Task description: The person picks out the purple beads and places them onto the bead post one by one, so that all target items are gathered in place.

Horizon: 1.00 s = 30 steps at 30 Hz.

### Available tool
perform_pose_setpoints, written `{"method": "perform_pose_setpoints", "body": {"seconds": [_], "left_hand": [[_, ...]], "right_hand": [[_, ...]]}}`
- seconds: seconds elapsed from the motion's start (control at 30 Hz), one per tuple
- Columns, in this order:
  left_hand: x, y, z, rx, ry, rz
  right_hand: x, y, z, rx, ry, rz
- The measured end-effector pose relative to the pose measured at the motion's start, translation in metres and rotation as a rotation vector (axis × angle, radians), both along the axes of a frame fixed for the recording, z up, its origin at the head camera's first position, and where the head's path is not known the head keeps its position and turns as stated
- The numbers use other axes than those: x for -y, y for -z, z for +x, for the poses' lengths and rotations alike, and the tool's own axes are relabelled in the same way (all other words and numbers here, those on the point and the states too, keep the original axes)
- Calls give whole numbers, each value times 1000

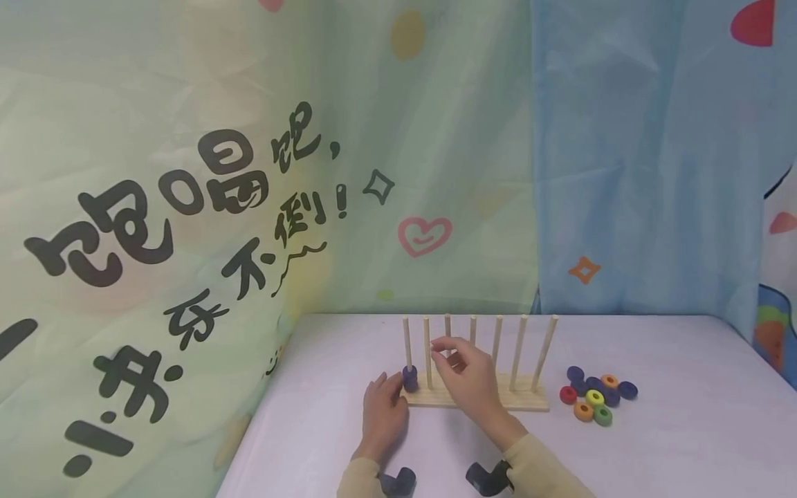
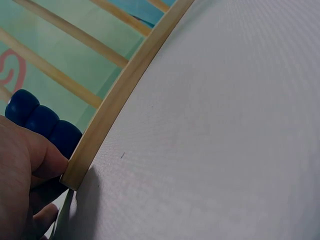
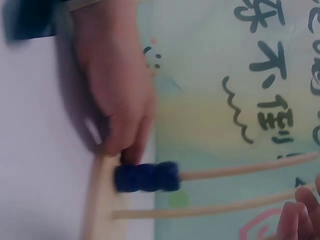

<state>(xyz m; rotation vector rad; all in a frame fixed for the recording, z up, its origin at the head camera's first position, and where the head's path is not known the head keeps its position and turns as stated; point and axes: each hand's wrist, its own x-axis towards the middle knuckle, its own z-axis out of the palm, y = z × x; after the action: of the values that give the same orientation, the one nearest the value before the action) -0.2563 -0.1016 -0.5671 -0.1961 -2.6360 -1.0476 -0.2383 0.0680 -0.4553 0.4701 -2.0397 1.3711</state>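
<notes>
A wooden rack (image 1: 529, 401) with seven upright pegs stands on the white table. Three dark blue rings (image 1: 409, 377) are stacked on its leftmost peg. My left hand (image 1: 392, 389) grips the left end of the rack's base, right beside the blue rings (image 2: 42, 120); its thumb (image 2: 30, 160) presses the corner of the base (image 2: 125, 85). My right hand (image 1: 448, 349) hovers in front of the second and third pegs with its fingers loosely curled. No ring shows in those fingers (image 3: 300, 215). The right wrist view also shows the left hand (image 3: 117, 90) on the base (image 3: 100, 200) next to the blue rings (image 3: 147, 177).
A pile of several loose rings (image 1: 594, 395), blue, red, yellow, orange and green, lies right of the rack. A printed cloth backdrop (image 1: 249, 173) hangs behind the table and along its left side. The table's left edge (image 1: 261, 408) runs near my left hand.
</notes>
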Motion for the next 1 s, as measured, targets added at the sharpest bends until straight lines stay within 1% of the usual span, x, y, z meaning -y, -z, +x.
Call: {"method": "perform_pose_setpoints", "body": {"seconds": [0.1, 0.27, 0.37, 0.53, 0.63, 0.73, 0.87, 1.0], "left_hand": [[1, 0, 0, -10, 3, -2], [1, 0, 1, 4, 1, -1], [1, 0, 1, -11, 3, -7], [0, 1, 1, -43, 8, -15], [0, 1, 1, -43, 9, -13], [0, 1, 1, -30, 10, -10], [0, 0, 1, -17, 7, -7], [0, 0, 1, -1, 6, -9]], "right_hand": [[-7, 13, 3, 45, 16, 11], [-16, 32, 10, 73, 44, 1], [-21, 41, 14, 96, 45, -18], [-31, 51, 19, 187, 60, -44], [-37, 56, 21, 231, 73, -27], [-42, 60, 24, 247, 88, -3], [-48, 66, 29, 243, 119, 18], [-57, 73, 33, 274, 160, 33]]}}
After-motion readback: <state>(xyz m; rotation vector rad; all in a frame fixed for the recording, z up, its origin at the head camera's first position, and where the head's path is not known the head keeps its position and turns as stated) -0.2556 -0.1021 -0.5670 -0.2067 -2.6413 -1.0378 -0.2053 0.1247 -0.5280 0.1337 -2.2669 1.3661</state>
